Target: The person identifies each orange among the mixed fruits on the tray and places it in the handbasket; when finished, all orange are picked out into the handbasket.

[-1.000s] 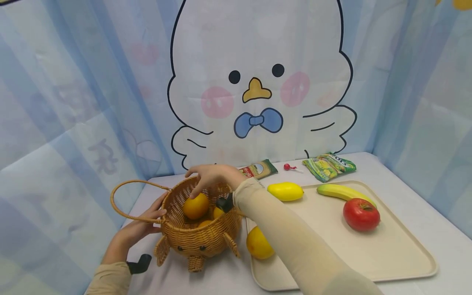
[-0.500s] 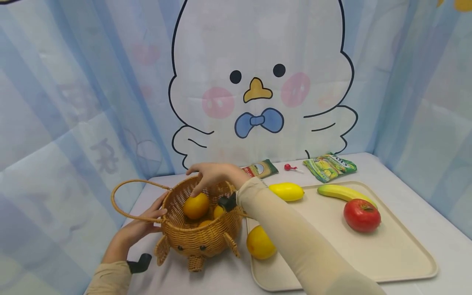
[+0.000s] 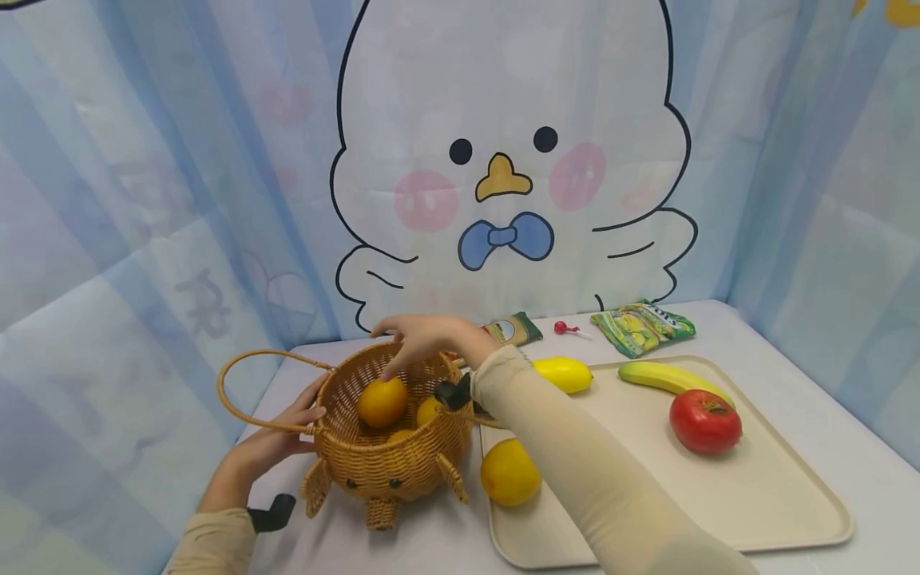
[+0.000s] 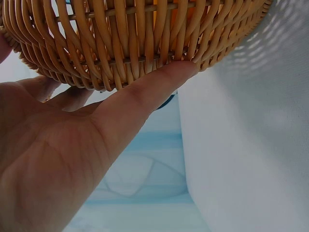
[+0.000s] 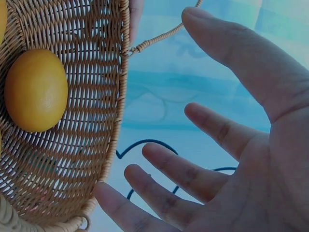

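Note:
A brown wicker basket (image 3: 398, 459) with an animal face, ears and a snout stands on the table. Inside lie several orange-yellow round fruits, one orange fruit (image 3: 382, 402) plainest. My left hand (image 3: 276, 431) rests against the basket's left side, its extended digits touching the woven wall in the left wrist view. Over the basket's back rim hovers my right hand (image 3: 431, 339), holding nothing. In the right wrist view its fingers (image 5: 186, 179) are spread apart, away from the orange fruit (image 5: 36, 90). My right forearm hides part of the tray.
A beige tray (image 3: 647, 495) lies to the right, with a yellow round fruit (image 3: 510, 473), a yellow oblong fruit (image 3: 564, 374), a banana (image 3: 668, 375) and a red round fruit (image 3: 706, 422). Behind are a green packet (image 3: 643, 326), a lollipop (image 3: 562, 327) and another packet (image 3: 523, 327).
My right hand has drifted slightly right and up over the basket. The left hand and the basket stay put, and the fruits inside look unmoved.

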The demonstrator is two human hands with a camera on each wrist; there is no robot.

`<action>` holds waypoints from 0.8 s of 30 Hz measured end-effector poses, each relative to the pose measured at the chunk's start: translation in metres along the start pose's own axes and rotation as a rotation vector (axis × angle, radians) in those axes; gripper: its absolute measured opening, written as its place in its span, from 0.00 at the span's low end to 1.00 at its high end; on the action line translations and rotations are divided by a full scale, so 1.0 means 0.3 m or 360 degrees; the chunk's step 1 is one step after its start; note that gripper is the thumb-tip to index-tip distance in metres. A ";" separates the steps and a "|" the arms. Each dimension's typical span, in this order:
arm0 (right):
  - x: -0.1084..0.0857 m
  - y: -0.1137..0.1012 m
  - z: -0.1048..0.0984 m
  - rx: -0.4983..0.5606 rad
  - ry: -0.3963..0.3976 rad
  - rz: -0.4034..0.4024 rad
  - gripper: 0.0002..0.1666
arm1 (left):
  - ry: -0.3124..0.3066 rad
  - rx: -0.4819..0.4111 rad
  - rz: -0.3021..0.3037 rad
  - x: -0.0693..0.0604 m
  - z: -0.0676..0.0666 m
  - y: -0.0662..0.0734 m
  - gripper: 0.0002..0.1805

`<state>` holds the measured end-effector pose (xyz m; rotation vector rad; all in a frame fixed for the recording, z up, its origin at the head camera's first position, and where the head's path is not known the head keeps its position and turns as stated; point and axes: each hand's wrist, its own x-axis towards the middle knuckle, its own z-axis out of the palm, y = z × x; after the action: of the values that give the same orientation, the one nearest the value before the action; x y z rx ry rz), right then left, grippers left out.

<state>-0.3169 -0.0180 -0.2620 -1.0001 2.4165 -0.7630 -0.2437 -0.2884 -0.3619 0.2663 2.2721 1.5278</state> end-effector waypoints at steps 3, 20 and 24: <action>-0.007 0.007 -0.005 0.0010 0.0015 0.0005 0.42 | 0.0000 -0.0001 0.0001 0.001 0.000 -0.001 0.37; -0.051 0.017 -0.036 0.0022 0.0055 -0.0005 0.43 | 0.0005 0.0017 -0.0004 0.010 -0.005 -0.001 0.37; -0.055 0.023 -0.041 0.0021 0.0077 -0.0008 0.43 | 0.0007 0.0019 -0.0012 0.011 -0.008 -0.002 0.37</action>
<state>-0.3165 0.0025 -0.2543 -0.9938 2.4471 -0.8129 -0.2478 -0.2894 -0.3623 0.2574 2.2838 1.5132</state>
